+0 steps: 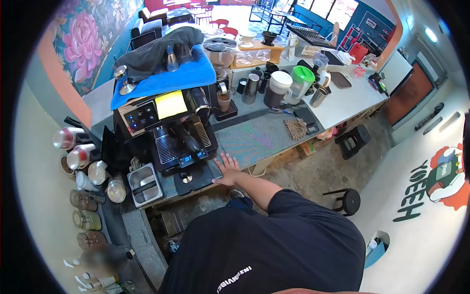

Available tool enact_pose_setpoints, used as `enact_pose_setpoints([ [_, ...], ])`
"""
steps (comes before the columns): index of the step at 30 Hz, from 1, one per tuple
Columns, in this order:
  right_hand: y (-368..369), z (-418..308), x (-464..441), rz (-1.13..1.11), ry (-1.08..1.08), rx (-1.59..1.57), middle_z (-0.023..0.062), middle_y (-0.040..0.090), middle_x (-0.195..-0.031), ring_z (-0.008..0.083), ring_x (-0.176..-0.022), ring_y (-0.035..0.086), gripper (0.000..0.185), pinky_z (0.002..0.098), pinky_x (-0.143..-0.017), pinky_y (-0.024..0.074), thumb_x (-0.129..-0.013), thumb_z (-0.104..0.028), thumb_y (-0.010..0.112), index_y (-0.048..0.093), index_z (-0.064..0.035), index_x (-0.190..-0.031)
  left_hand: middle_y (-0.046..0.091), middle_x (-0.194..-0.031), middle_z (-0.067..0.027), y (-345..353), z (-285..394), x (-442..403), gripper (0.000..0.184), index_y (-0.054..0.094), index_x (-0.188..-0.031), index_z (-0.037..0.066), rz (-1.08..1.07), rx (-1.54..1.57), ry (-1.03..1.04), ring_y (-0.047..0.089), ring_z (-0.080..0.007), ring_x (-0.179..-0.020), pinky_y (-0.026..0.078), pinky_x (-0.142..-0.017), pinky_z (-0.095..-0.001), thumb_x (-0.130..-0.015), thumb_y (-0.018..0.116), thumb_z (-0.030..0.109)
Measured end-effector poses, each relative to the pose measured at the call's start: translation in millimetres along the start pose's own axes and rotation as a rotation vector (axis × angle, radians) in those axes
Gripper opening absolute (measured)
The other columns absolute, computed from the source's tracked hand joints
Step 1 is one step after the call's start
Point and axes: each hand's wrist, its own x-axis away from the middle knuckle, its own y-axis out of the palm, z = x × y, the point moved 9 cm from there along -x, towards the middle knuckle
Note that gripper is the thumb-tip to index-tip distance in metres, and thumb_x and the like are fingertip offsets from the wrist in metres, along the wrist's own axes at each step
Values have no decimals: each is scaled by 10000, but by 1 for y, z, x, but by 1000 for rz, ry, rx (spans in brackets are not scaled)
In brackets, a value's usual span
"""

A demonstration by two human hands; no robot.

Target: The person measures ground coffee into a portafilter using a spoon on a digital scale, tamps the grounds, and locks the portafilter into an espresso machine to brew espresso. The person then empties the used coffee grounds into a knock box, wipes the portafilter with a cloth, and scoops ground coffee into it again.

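My right hand [226,170] lies flat with its fingers spread on the counter mat, beside the black tamping mat [195,179], and holds nothing. Left of it, the black espresso machine [142,117] has a blue cloth [166,78] and a yellow note [171,104] on it. A small scale [193,157] with lit digits is at the front of its drip tray. A round metal piece [186,177] rests on the tamping mat. My left hand does not show.
Left stand a steel bin [145,184] and several jars [87,220]. Along the back counter are a steel pitcher [250,88], a white-lidded container [278,88], a green-lidded jug [301,83] and a grinder [223,93]. Stools [351,201] stand on the floor at the right.
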Motion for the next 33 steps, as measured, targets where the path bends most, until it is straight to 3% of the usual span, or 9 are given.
enact_pose_setpoints([
  [33,14,1,0,-42,17,56,170,-136,-1893,382,-1742,-144,1265,587,-1375,-55,-926,-913,572,-6,-243,-1831,708,-1305,-202,3,7,-12,490,677,-1337,14,41,-43,19,648,-346,-1258,474,-1161,-507,-1097,563,425],
])
